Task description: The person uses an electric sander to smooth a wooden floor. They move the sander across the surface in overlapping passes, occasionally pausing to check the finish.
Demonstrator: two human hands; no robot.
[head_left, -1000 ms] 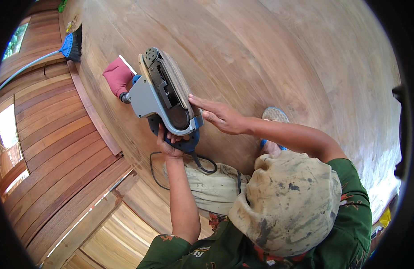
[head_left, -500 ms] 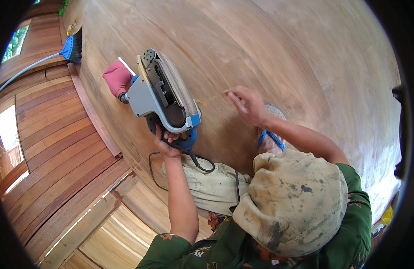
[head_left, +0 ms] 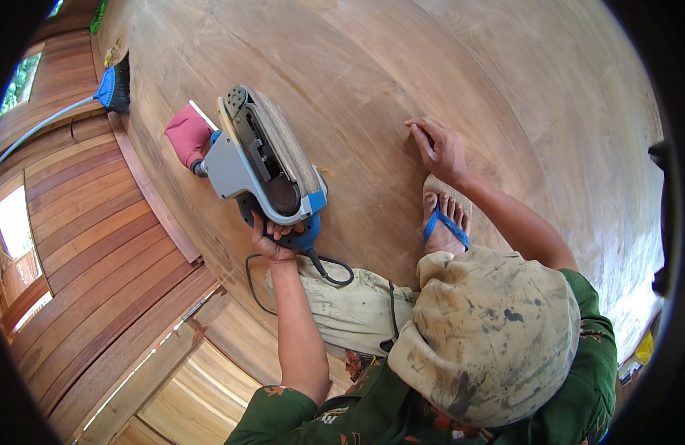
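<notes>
My left hand (head_left: 274, 239) is wrapped round the blue and black handle of a belt sander (head_left: 242, 165). The sander is tipped on its side, so its belt and grey housing show. A dark red dust bag (head_left: 188, 136) hangs from its far left side. My right hand (head_left: 440, 150) is over the wooden floor, just beyond my sandalled foot (head_left: 448, 222). Its fingers are bent, with the tips of thumb and forefinger close together; whether anything is between them cannot be made out. The black power cord (head_left: 336, 280) loops beside my bent leg.
Broad wooden boards (head_left: 372, 81) spread out ahead, with a little sawdust by the sander. A broom with a blue head (head_left: 109, 89) leans at the far left by the plank wall (head_left: 98, 193). A wooden panel (head_left: 198, 386) is at lower left.
My right hand has moved right and away from me, uncovering more of my foot. The sander in my left hand has shifted slightly left.
</notes>
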